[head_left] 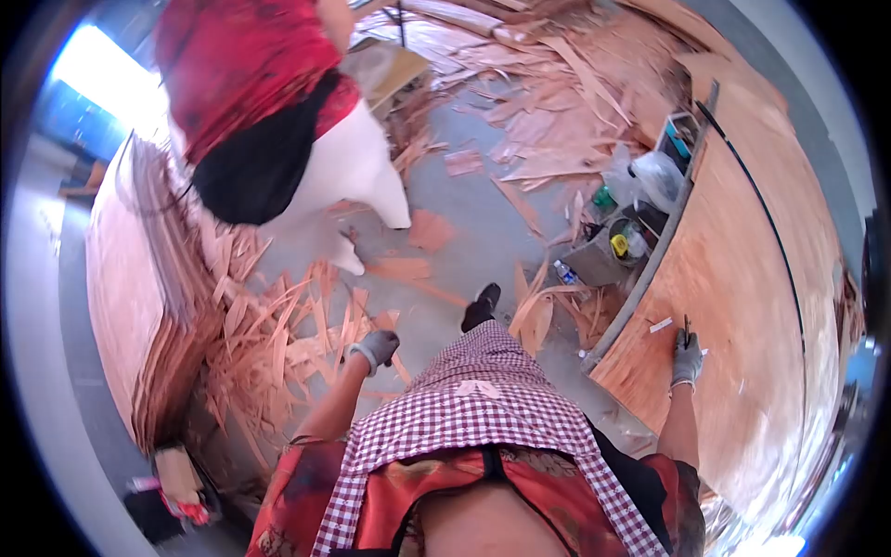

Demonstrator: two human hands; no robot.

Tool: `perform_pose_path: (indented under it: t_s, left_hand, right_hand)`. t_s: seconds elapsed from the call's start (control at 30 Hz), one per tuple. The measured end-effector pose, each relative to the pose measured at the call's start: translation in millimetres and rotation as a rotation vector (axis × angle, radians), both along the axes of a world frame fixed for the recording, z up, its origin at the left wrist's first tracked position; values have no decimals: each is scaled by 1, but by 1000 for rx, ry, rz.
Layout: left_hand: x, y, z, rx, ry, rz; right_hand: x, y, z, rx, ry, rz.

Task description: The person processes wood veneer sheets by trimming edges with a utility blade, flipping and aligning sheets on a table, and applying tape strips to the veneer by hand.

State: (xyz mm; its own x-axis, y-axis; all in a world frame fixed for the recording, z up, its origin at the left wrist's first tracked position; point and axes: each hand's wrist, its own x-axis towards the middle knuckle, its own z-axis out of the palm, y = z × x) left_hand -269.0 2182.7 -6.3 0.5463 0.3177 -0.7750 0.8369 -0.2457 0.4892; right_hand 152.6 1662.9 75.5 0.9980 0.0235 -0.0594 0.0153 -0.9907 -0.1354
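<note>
Dark slim tool [686, 327], held in the narrow grip of the grey-gloved right hand [687, 358], at the broad orange-brown wooden sheet [742, 288], near a small white strip [661, 325]. Grey-gloved left hand [376, 348] well apart; cannot tell whether its grip is wide or narrow.

This is a wood workshop: stacked veneer [139, 288] at the left of the frame, a broad wooden sheet [742, 306] at the right, and torn wood strips [566, 102] (heaps of them) across the grey floor [445, 241].
</note>
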Motion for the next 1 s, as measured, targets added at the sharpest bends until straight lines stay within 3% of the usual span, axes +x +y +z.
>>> perform_pose_path:
  t_s: [0.1, 0.2, 0.3, 0.37, 0.4, 0.47, 0.5, 0.53, 0.63, 0.7, 0.8, 0.9, 0.93, 1.0]
  left_hand:
    - [91, 23, -3, 25, -100, -96]
    - [160, 44, -25, 114, -237, -389]
    - [215, 71, -17, 164, -288, -715]
    - [238, 98, -42, 146, -168, -772]
    - [250, 113, -52, 137, -88, -769]
    - [273, 138, -57, 190, -27, -845]
    - [271, 152, -64, 209, -46, -892]
    - [276, 162, -70, 242, -48, -942]
    - [301, 199, -81, 205, 113, -1091]
    - [316, 224, -122, 229, 90, -1220]
    - [384, 234, -63, 124, 138, -784]
    - [446, 268, -85, 39, -16, -622]
    - [477, 273, -65, 66, -21, -643]
    - [524, 298, -77, 133, -66, -751]
  right_hand:
    - [-5, 4, -2, -31, -33, -32]
    - [-8, 17, -3, 36, -56, -70]
    - [-9, 13, -1, 68, -35, -138]
    - [-6, 7, -5, 46, -40, -158]
    - [0, 21, 11, 189, 39, -293]
    - [19, 8, -15, 484, -40, -430]
    - [26, 28, -2, 566, -66, -503]
    - [37, 63, 23, 852, -26, -608]
    - [75, 108, 29, 946, -4, -582]
    - [94, 133, 34, 863, 34, -568]
    - [110, 147, 18, 609, 80, -562]
    - [117, 164, 4, 197, -111, -544]
    - [123, 175, 15, 181, -14, -681]
    - [121, 185, 17, 87, 6, -734]
